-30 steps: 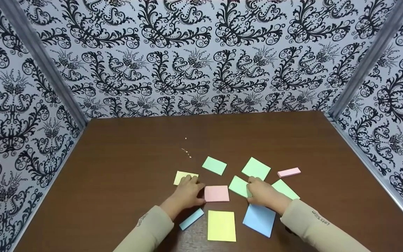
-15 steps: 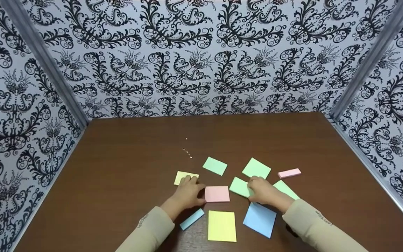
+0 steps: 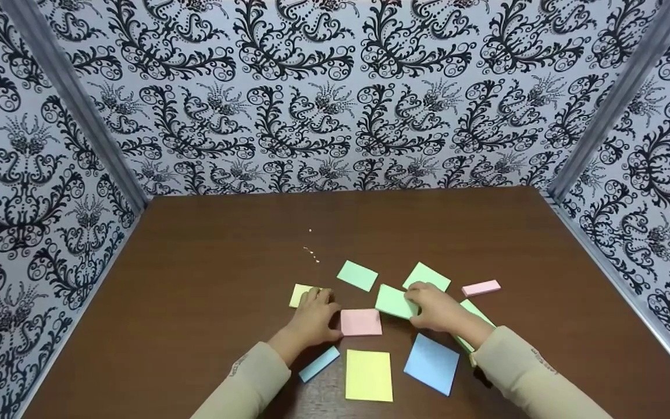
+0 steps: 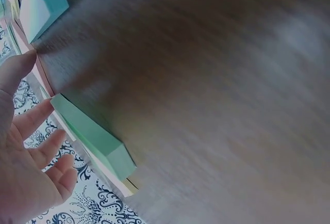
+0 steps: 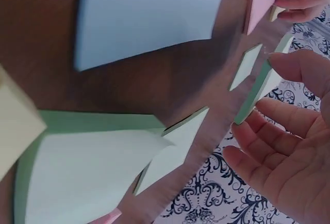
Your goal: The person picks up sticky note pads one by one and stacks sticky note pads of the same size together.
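Observation:
In the head view my right hand point(image 3: 438, 308) pinches a green sticky note pad point(image 3: 393, 301) between thumb and fingers, just off the table. The right wrist view shows this pad point(image 5: 252, 97) edge-on at my fingertips. My left hand point(image 3: 312, 320) has its thumb and index fingertips at the left edge of a pink sticky note pad point(image 3: 360, 322), other fingers loosely bent. Past those fingers lies a small yellow pad point(image 3: 299, 294), partly covered. A darker green pad point(image 4: 98, 133), hidden from the head view, sits beside the left fingers in the left wrist view.
A blue strip pad point(image 3: 319, 364), a square yellow pad point(image 3: 369, 375) and a blue pad point(image 3: 431, 364) lie nearer me. Green pads point(image 3: 357, 275) point(image 3: 426, 276) and a pink strip point(image 3: 481, 287) lie farther off. Patterned walls point(image 3: 323, 116) enclose the brown table point(image 3: 224, 250).
My right hand has lifted the green pad and shifted it slightly left and away from me, toward the pink pad. The left hand has stayed almost still.

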A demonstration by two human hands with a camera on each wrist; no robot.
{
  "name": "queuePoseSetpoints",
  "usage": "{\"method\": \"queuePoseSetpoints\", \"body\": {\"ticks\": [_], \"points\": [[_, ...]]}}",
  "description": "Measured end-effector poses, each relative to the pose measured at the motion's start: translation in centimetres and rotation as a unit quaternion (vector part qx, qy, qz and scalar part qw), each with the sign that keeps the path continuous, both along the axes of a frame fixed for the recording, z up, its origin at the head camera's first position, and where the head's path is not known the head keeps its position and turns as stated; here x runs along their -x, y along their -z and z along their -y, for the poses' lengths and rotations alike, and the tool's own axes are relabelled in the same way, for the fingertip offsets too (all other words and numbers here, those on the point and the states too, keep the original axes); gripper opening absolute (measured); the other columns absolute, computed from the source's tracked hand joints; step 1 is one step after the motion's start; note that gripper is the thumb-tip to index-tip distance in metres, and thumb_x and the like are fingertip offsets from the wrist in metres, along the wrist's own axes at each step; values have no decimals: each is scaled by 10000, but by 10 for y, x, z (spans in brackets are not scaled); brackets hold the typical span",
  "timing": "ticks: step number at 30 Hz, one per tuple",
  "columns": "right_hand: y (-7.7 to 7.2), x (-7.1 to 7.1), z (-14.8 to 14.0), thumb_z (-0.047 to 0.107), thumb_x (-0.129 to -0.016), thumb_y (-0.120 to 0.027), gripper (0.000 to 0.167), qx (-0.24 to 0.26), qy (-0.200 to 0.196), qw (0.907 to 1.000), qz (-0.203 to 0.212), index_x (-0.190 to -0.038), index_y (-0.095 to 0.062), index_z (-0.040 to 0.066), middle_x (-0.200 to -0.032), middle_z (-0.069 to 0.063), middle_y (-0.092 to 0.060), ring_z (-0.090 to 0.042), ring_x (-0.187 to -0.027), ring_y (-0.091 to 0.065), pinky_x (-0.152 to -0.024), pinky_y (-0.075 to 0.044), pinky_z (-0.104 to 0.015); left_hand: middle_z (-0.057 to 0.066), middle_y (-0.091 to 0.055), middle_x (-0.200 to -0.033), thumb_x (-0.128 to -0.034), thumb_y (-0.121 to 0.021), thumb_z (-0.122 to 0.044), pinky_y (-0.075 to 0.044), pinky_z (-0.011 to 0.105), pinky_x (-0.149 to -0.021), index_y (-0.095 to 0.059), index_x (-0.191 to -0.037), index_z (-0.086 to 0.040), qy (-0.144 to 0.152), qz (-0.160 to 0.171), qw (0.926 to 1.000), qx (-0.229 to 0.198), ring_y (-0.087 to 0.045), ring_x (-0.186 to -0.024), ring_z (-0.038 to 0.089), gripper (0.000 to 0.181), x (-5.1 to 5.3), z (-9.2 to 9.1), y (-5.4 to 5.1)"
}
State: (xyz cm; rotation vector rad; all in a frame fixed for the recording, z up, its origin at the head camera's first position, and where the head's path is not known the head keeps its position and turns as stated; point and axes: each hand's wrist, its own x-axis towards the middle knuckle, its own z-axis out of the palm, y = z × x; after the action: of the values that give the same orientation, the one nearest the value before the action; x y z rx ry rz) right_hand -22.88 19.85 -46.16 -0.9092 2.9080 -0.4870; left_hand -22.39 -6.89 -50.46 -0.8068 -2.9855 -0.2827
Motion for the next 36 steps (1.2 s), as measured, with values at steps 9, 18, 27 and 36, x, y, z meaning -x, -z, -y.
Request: {"method": "queuePoseSetpoints", "body": {"ticks": [9,18,27,36], "points": [[2,-1,17,82,-735,-662,281,-16,-264,9993,-262,-1001,-626,-4,-1086,-138,-558,-238,-863,-521,-669,-428,-352,210,-372,-1382,-729,-723,-373,-206,544,-1045,-610,-1141,-82,-148,508,9981,-318,-239,-1303,459,517,0,1,2],[11,0,37,100,-745,-662,266,-149,-610,9970,-461,-993,-610,19,-1078,-128,-556,-225,-859,-522,-681,-423,-362,209,-339,-1409,-725,-712,-351,-173,535,-1063,-595,-1159,-81,-167,617,9974,-338,-197,-1322,459,525,0,1,3],[21,1,50,181,-783,-691,394,-519,-501,9972,-191,-1124,-590,13,-1164,-145,-539,-281,-981,-555,-811,-442,-449,179,-352,-1413,-733,-699,-356,-177,540,-1062,-594,-1179,-98,-140,547,9981,-242,-206,-1322,459,526,-1,1,4],[24,-1,53,175,-778,-691,398,-744,-663,9947,-237,-1131,-594,20,-1154,-123,-547,-227,-915,-577,-783,-442,-431,109,-390,-1408,-734,-693,-401,-213,518,-1056,-634,-1146,-107,-245,290,9993,43,-249,-1315,432,510,-2,0,3]]}}
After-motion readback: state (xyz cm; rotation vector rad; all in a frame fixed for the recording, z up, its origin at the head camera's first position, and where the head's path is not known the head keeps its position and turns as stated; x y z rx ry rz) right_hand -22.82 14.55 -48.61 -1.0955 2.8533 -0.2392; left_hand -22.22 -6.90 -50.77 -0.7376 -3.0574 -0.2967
